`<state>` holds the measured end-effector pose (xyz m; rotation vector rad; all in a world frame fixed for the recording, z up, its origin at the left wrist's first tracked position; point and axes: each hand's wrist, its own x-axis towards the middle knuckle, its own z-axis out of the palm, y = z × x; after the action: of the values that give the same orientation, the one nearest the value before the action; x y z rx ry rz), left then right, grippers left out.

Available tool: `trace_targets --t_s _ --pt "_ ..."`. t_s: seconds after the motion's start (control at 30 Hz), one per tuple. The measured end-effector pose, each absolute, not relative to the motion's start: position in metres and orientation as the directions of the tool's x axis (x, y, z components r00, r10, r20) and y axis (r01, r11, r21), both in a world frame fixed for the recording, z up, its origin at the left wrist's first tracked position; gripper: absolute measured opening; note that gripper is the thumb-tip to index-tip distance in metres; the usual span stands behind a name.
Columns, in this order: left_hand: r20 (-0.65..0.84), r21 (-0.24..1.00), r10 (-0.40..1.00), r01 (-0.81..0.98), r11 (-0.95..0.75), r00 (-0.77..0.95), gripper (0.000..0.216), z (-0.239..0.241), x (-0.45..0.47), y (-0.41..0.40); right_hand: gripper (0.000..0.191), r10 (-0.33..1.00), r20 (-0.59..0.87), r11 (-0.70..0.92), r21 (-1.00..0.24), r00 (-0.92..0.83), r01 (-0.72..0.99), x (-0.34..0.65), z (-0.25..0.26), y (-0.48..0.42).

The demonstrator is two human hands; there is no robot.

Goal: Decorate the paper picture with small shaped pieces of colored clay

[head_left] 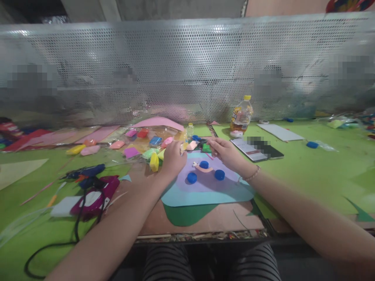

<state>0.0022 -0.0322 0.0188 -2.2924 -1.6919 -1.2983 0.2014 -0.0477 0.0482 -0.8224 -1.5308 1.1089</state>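
My left hand (175,157) is closed with curled fingers above the back left of a light blue sheet (175,197). Whatever its fingers hold is hidden. My right hand (225,153) is in a pinch over the sheet's back right; anything between the fingertips is too small to make out. Between and below the hands, a lilac sheet (202,186) lies on the blue one. On it rest three blue bottle caps (191,178) and a curved peach clay piece (204,169) with small white eye-like bits at its left end. A green packet (206,148) is near my right fingertips.
Several coloured clay packets (131,152) lie at the back left. A blue glue gun (88,171), purple pouch (96,197) and black cable (77,226) are at left. A bottle of amber liquid (241,117) and a phone (249,149) are at right. A perforated metal panel (181,58) stands behind.
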Motion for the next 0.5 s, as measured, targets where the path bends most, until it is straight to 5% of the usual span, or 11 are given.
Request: trace_targets --t_s 0.3,0.5 --pt "0.611 0.257 0.786 0.915 -0.312 0.096 0.036 0.013 -0.009 -0.018 0.037 0.919 0.306 0.315 -0.949 -0.249 -0.003 0.203 0.045 -0.045" --pt "0.349 0.184 0.936 0.975 -0.125 0.055 0.024 0.013 -0.008 -0.026 0.032 0.943 0.277 0.269 -0.961 -0.184 -0.067 0.202 0.040 -0.039"
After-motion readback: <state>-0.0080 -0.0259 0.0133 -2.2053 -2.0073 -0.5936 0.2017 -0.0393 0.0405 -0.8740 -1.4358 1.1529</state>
